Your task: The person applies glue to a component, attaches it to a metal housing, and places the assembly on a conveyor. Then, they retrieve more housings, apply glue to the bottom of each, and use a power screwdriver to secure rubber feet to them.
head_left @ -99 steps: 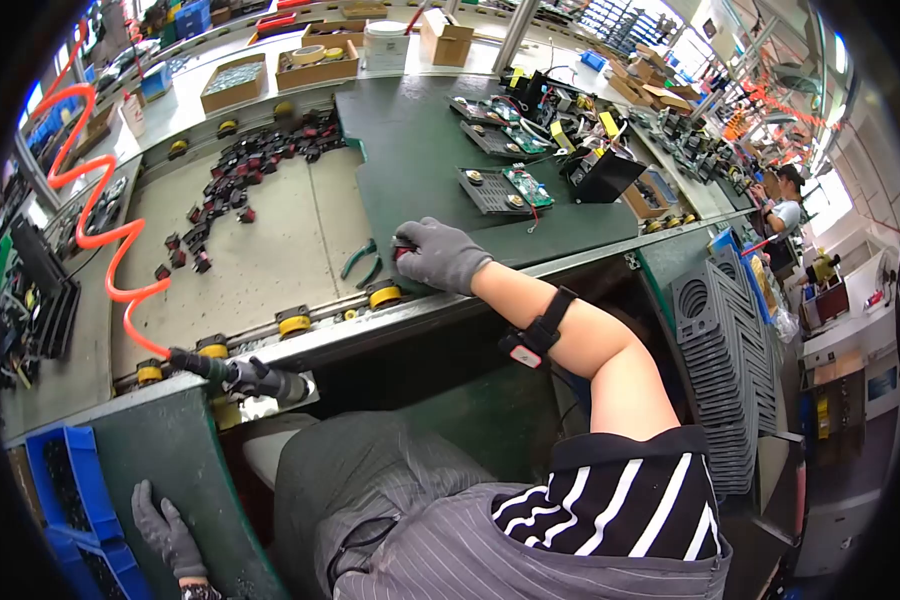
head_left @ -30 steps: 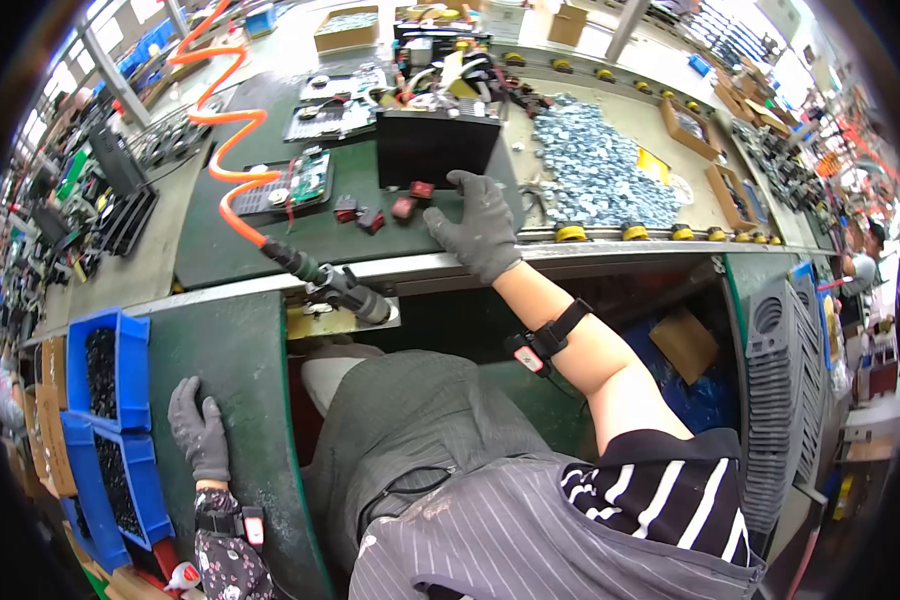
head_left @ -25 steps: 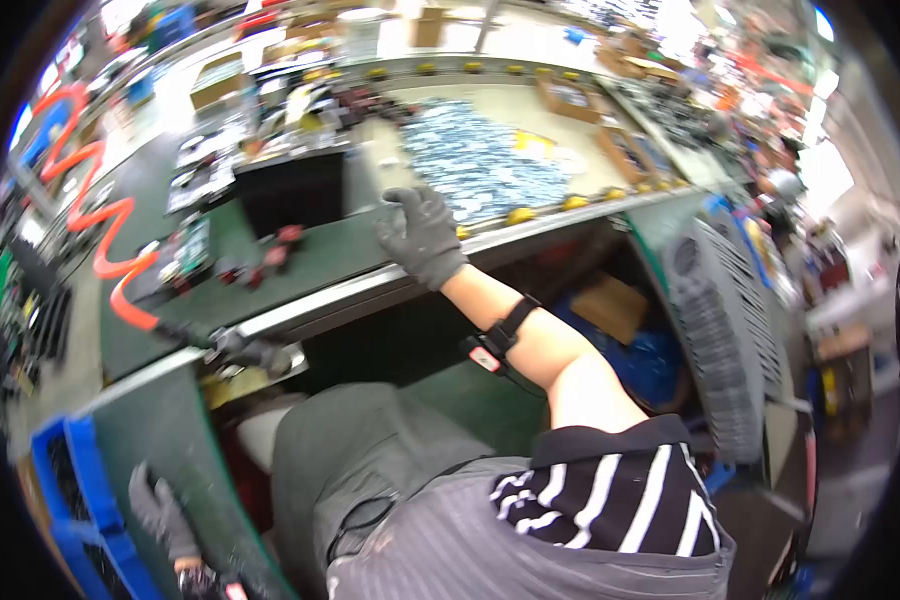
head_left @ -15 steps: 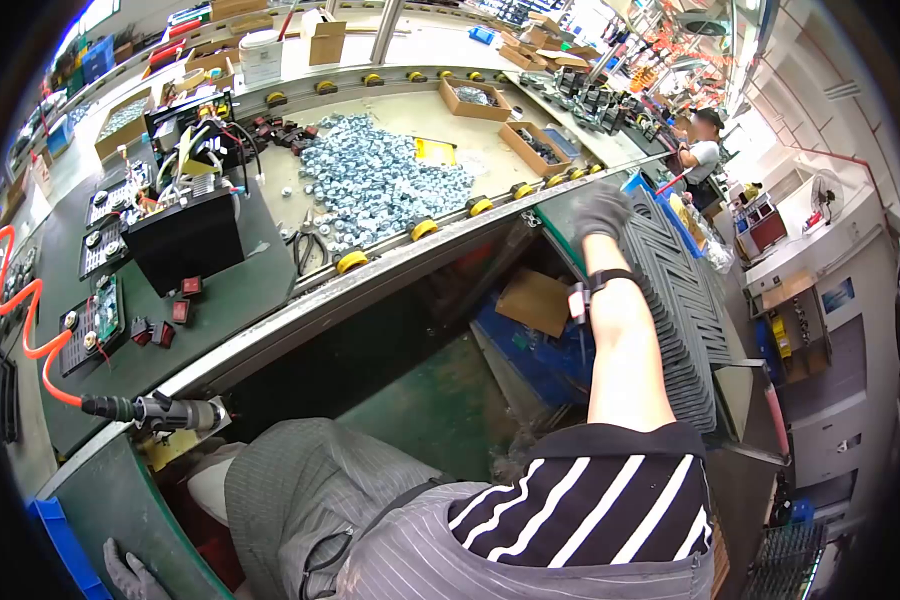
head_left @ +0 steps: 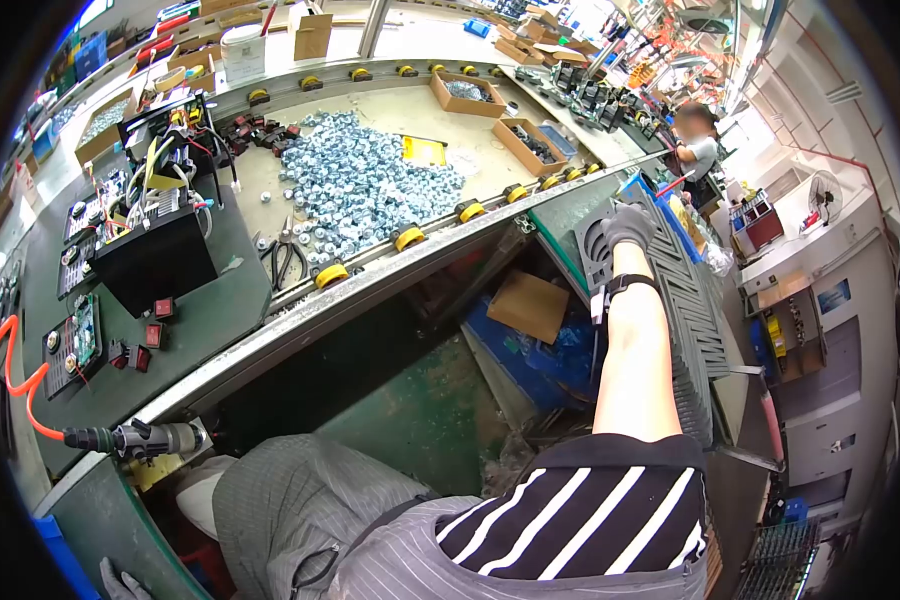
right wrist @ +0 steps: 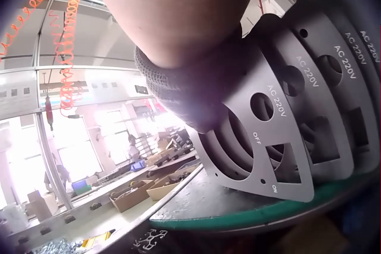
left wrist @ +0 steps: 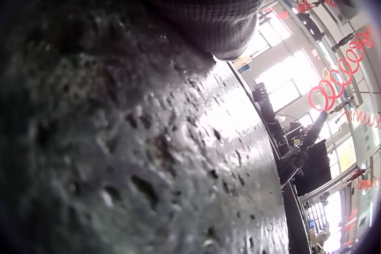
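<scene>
My gloved right hand [head_left: 630, 228] is at the top of the front grey panel [head_left: 592, 250] in an upright row and grips its upper edge. In the right wrist view this panel [right wrist: 292, 147] has a large round opening, a square cutout and "AC 220V" lettering; the glove [right wrist: 184, 87] hides the fingers. More panels [head_left: 690, 300] stand close behind it. My gloved left hand [head_left: 122, 580] rests on the green side bench [head_left: 120, 520] with fingers extended, partly cut off by the frame. The left wrist view shows only the glove cuff [left wrist: 208, 22] over the scuffed bench top [left wrist: 155, 164].
Several red-black rocker switches [head_left: 154, 334] lie beside a black-cased unit [head_left: 155, 265] on the green mat. A power screwdriver [head_left: 140, 438] hangs on an orange coiled hose [head_left: 15, 345]. Pliers [head_left: 288, 255] lie near heaped metal parts [head_left: 360, 180]. Another person [head_left: 696, 140] is farther off.
The head view has swung right. My right hand held a red switch first, was beside several switches on the mat, then moved right to the panels. The left hand stays on the bench.
</scene>
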A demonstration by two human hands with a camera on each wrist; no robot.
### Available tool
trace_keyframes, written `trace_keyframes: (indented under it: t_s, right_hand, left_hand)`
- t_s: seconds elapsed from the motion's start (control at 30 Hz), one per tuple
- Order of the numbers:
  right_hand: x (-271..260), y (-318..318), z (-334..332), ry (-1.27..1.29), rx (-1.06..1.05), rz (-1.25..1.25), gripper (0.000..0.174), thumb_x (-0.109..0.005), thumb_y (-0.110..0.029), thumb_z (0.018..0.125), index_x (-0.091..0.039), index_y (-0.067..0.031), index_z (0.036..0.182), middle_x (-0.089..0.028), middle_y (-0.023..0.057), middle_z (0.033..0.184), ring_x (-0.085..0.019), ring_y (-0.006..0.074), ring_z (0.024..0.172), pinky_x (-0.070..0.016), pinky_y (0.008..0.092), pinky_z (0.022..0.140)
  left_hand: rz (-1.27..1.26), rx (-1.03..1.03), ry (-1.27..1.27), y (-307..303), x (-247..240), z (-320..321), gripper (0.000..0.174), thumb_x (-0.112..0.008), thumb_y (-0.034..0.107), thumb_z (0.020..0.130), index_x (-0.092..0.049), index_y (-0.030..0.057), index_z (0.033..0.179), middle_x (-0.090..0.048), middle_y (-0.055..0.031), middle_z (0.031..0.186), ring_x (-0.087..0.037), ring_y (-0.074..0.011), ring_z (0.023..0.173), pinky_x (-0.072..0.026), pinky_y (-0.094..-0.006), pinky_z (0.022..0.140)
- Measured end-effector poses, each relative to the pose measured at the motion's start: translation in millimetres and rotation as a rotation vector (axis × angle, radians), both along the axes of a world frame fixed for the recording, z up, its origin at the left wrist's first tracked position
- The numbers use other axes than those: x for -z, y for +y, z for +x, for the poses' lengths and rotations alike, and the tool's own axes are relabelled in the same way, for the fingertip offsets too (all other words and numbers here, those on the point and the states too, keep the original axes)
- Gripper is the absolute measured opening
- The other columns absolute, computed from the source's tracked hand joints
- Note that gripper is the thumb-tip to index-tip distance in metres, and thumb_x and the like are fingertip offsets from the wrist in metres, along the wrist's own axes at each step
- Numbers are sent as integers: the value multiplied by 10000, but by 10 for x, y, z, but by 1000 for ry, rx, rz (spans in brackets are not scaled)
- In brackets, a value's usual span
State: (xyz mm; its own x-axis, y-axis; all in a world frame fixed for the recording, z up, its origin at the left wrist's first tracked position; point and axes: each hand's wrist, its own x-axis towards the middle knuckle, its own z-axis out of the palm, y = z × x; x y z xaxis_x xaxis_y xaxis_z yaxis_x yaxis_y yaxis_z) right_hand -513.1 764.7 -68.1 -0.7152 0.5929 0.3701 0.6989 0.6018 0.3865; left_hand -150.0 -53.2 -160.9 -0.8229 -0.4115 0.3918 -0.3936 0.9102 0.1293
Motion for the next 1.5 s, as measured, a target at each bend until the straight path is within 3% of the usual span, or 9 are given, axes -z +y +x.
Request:
trace_keyframes:
  t_s: [0.6,0.67,0.77,0.87,1.0,1.2,1.23,1.27,1.5]
  right_hand:
    - [-19,-74,-84,157,-156,-174,337,-675,-331,682,-693,-168,976,-660,105,1008,-608,287,973,-462,374,873]
    - [-16,-17,-150,95,-150,-254,526,-655,-454,708,-620,-156,1139,-641,160,1050,-594,323,1010,-443,393,900]
    - [-9,34,-250,170,-22,-462,928,-445,-703,775,-161,-124,1444,-532,294,1182,-528,401,1115,-392,443,947]
    - [-47,56,-345,67,-34,-499,832,-344,-682,836,-116,-174,1454,-497,246,1260,-497,376,1165,-359,452,982]
    - [-71,123,-553,-58,50,-536,733,-319,-678,848,-353,-179,1383,-465,168,1326,-405,325,1259,-311,431,1032]
    - [-167,38,-643,-138,-164,-505,582,-417,-555,855,-564,-112,1203,-513,166,1275,-455,344,1207,-350,413,1006]
    - [88,503,-901,-85,-217,-478,520,-525,-470,821,-622,-34,1089,-620,173,1109,-596,315,1022,-458,374,880]
    - [224,606,-951,253,-83,-1011,376,-608,-342,774,-659,1,918,-673,140,861,-650,245,729,-513,338,672]
    - [486,348,-973,499,-185,-1217,300,-616,-295,756,-654,-17,860,-653,108,777,-616,210,634,-497,321,596]
  left_hand:
    - [34,-30,-105,81,-107,-45,375,-527,205,844,-567,8,1161,-579,-209,1140,-539,-339,1066,-400,-394,952]
    - [41,-38,-106,86,-104,-41,380,-531,210,844,-565,8,1164,-576,-211,1146,-537,-336,1071,-397,-395,955]
    - [60,-58,-108,75,-94,-28,396,-542,226,841,-560,8,1171,-566,-215,1162,-530,-328,1087,-390,-399,963]
    - [70,-86,-103,44,-28,12,401,-543,228,842,-556,8,1176,-560,-214,1172,-524,-324,1095,-385,-399,968]
    - [83,-92,-101,52,97,-7,396,-533,218,849,-548,9,1185,-549,-204,1186,-512,-319,1109,-372,-396,978]
    - [62,-61,-127,-119,131,-121,389,-518,202,860,-535,12,1199,-533,-190,1209,-493,-311,1130,-354,-391,993]
    - [59,-55,-131,-154,147,-136,388,-516,200,861,-533,12,1201,-530,-188,1212,-490,-310,1133,-351,-390,996]
    - [57,-49,-135,-193,168,-149,387,-513,197,863,-531,13,1204,-527,-186,1216,-487,-309,1137,-348,-390,998]
    - [52,-61,-117,-425,315,-19,381,-496,179,876,-516,15,1219,-508,-169,1242,-465,-300,1161,-327,-384,1016]
